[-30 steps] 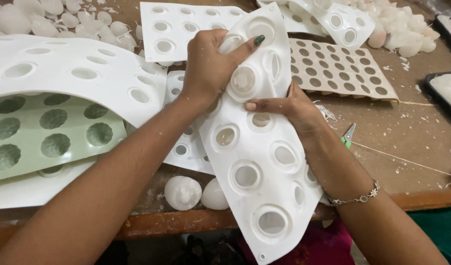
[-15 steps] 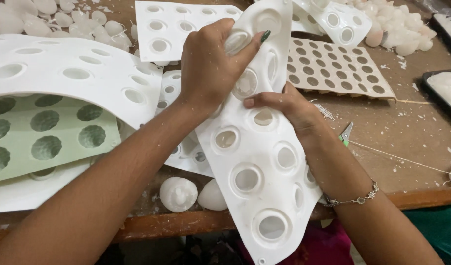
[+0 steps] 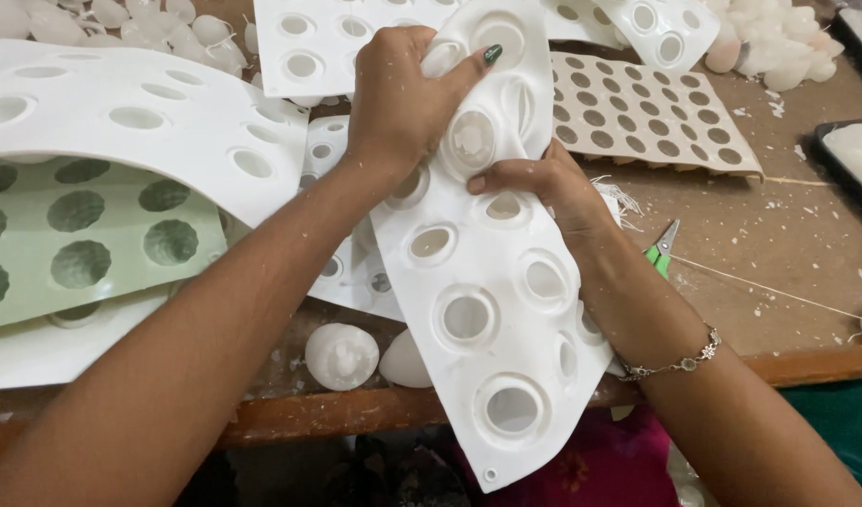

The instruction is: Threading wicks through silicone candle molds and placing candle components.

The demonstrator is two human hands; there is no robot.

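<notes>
Head view: worn wooden table (image 3: 788, 282), white crumbs scattered.

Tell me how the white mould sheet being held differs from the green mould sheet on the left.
The white mould sheet is bent and lifted off the table, gripped by the left hand and right hand; the green mould sheet lies flat, untouched. The white mould sheet's cavities look smooth-walled with raised rims; the green mould sheet's have scalloped edges. The white mould sheet is fully in view; the green mould sheet is partly covered by another white sheet. Both hold rows of round cavities.
</notes>
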